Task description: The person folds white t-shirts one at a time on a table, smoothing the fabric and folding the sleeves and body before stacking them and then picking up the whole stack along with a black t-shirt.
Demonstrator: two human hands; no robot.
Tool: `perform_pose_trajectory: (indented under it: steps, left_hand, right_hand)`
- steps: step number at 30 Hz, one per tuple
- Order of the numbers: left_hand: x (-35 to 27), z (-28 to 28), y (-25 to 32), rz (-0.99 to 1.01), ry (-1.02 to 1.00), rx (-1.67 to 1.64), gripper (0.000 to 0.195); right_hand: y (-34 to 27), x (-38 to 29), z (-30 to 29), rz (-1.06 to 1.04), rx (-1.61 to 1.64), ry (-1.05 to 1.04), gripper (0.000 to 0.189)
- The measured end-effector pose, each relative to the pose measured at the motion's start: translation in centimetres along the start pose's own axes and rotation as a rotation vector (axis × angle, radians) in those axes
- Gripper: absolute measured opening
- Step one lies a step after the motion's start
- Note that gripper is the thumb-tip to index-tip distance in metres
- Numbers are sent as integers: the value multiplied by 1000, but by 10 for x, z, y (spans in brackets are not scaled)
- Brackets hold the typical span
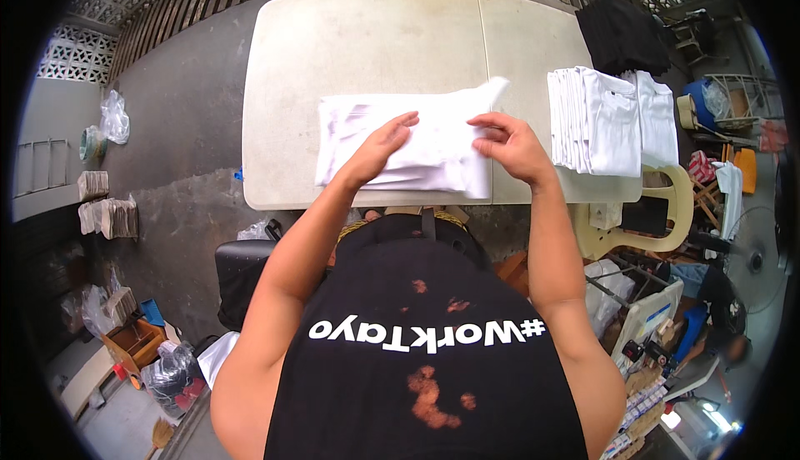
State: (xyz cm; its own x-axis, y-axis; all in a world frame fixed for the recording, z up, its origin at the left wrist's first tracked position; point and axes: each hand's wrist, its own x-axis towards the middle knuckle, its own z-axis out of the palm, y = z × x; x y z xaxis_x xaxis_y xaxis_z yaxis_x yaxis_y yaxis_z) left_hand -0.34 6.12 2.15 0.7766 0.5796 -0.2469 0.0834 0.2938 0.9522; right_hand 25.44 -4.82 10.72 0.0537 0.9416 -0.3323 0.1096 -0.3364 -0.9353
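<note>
A white folded garment (pixel 437 147) lies across the near part of a cream folding table (pixel 369 41). Its upper right corner sticks out in a blurred flap. My left hand (pixel 381 146) is over the middle of the cloth with its fingers pointing right, holding nothing that I can see. At the garment's right end is my right hand (pixel 509 144), its thumb and fingers parted over the fabric. Blur hides whether its fingertips touch the cloth.
Stacks of folded white shirts (pixel 603 122) stand on the table's right side, with black folded cloth (pixel 622 35) behind them. A cream plastic chair (pixel 681 210) sits against the right front corner. A fan (pixel 756 263) stands farther right, and a black seat (pixel 240 272) is at my left.
</note>
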Motion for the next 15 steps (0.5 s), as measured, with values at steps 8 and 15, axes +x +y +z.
perform_pose_trajectory:
  steps: [8,15]
  left_hand:
    - [3,-64,-82,-211,336,-296,36]
    - [16,-70,-106,-205,528,-106,25]
  right_hand:
    - [22,5,46,-19,-518,28,60]
    - [133,-39,126,-196,-939,529,67]
